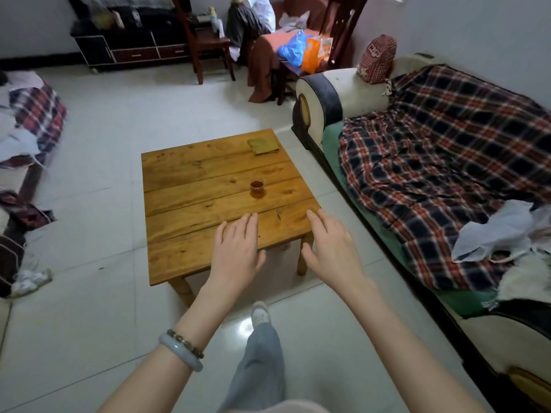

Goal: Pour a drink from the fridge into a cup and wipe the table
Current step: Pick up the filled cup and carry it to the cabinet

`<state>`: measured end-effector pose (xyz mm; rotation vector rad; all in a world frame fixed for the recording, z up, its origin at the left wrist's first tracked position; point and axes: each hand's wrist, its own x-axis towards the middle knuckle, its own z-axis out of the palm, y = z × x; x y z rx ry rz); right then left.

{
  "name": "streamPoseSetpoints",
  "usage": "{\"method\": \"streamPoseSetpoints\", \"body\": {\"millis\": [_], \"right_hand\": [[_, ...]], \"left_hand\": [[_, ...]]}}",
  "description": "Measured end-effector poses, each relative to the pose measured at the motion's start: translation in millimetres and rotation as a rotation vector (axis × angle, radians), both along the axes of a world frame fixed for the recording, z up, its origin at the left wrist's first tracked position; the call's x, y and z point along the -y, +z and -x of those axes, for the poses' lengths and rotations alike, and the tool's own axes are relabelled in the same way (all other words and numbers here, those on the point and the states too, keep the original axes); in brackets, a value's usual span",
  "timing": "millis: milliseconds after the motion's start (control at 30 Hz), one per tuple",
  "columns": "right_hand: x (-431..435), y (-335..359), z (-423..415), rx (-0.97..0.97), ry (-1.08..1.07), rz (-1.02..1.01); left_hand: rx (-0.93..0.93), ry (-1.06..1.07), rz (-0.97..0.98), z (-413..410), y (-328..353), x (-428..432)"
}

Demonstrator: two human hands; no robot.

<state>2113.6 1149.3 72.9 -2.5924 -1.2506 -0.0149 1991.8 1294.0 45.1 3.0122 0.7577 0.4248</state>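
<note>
— Where is the cup (257,188)?
— Upright near the middle of the wooden table (185,186); small, clear, holding brown drink; a folded green cloth (263,146) lies flat at the far edge, well apart from it.
— And the hands?
— Both reach forward, palms down, over the near edge; the left hand (237,248) and right hand (332,248) have fingers loosely spread, holding nothing; bracelets (182,350) circle the left wrist.

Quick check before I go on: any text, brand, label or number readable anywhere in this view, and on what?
None readable.
Red checked bag on the sofa arm: a white label patch, too blurred to read.
Orange bag on the far chair: pale printing, too small to read.
Cup and folded cloth on the table: no text seen.
</note>
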Motion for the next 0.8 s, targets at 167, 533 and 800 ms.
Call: {"method": "streamPoseSetpoints", "body": {"millis": [167, 533, 800], "right_hand": [[-67.6, -5.0, -73.9, -0.008, 0.061, -0.037], [-204.7, -20.6, -189.9, -0.075, 0.16, -0.044], [-264.0, -46.4, -248.7, -0.175, 0.23, -0.024]], "left_hand": [[0.007, 0.034, 0.025, -68.6, -6.8, -64.1], [-0.091, 0.1, 0.096, -167.5, -18.6, -187.4], [-0.081, 0.173, 0.269, -209.4, -41.8, -233.5]]}}
